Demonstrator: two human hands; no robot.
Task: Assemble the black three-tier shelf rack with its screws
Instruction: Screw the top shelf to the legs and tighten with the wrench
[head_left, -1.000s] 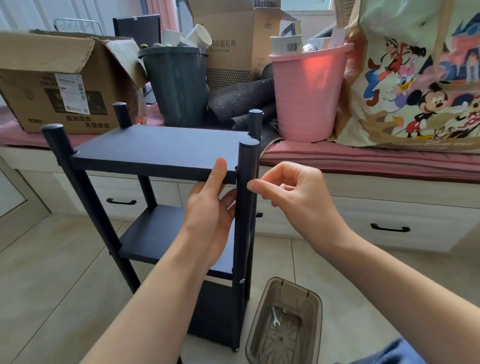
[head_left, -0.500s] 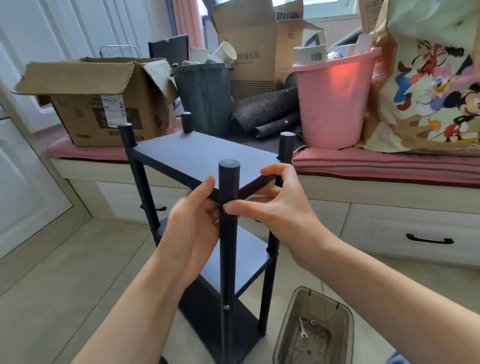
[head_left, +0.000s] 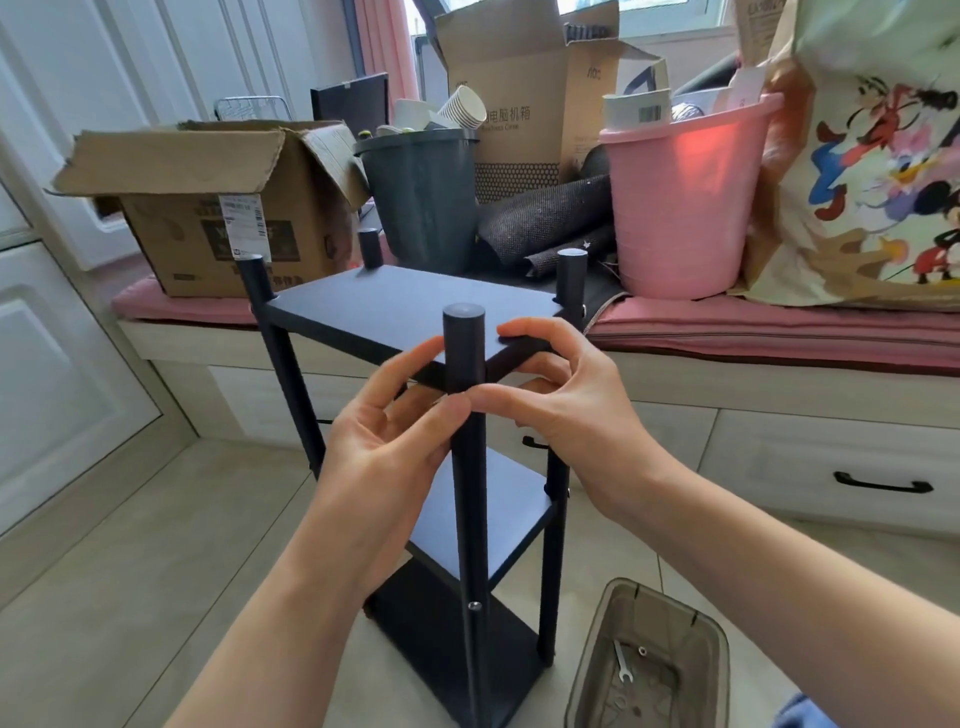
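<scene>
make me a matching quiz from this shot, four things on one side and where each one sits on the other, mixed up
Things:
1. wrench
2. paper cups
3. left hand
4. cardboard box

Places:
A. on the pink cushion, left of the grey bin
B. in the brown tub on the floor
C. sticking out of the grey bin
D. at the rack's near post, under the top shelf

Pairs: 1-B, 2-C, 3-D, 4-A
</scene>
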